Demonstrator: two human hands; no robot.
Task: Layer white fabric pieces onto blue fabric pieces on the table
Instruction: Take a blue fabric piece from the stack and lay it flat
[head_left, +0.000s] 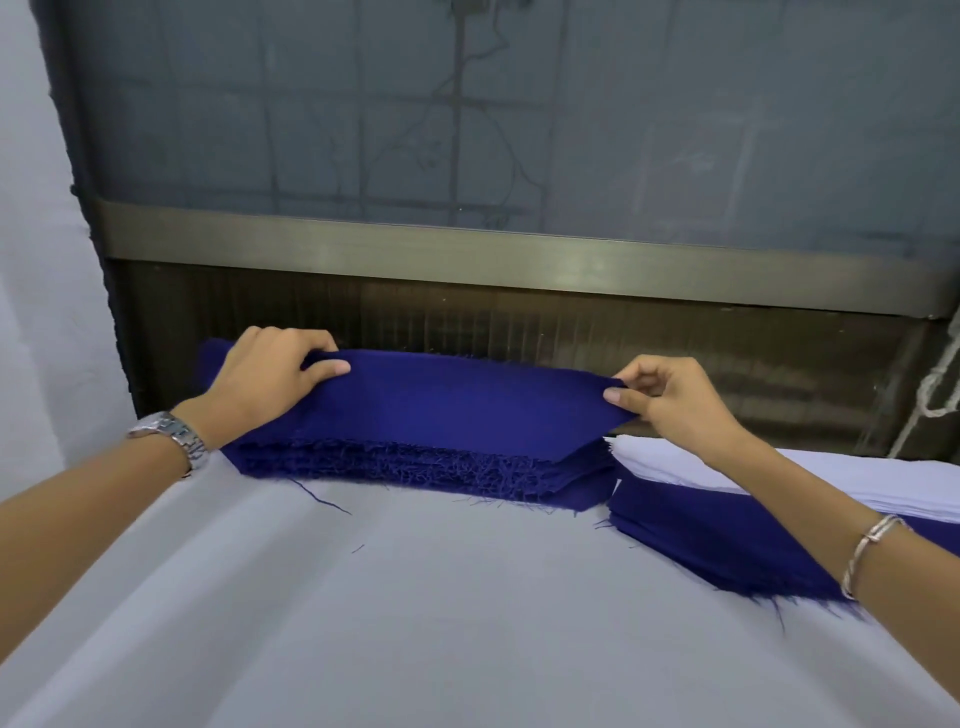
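Currently, your left hand (270, 374) and right hand (670, 400) pinch opposite ends of the top blue piece (467, 395); its long axis spans between them.

I cannot count the pieces in the blue stack (415, 465) from here: the frayed edges blur into one mass, part of its left end lies under the left hand (265, 379), and its far edge is hidden behind the top blue piece (467, 400) held up between that hand and the right hand (675, 405). The right forearm (831, 519) covers part of the second blue stack (727, 540) and of the white pile (670, 460), which the right edge cuts off. Behind the murky window pane (467, 104) I make out only dim lines I cannot name, and the white cord (935, 395) runs out of frame.
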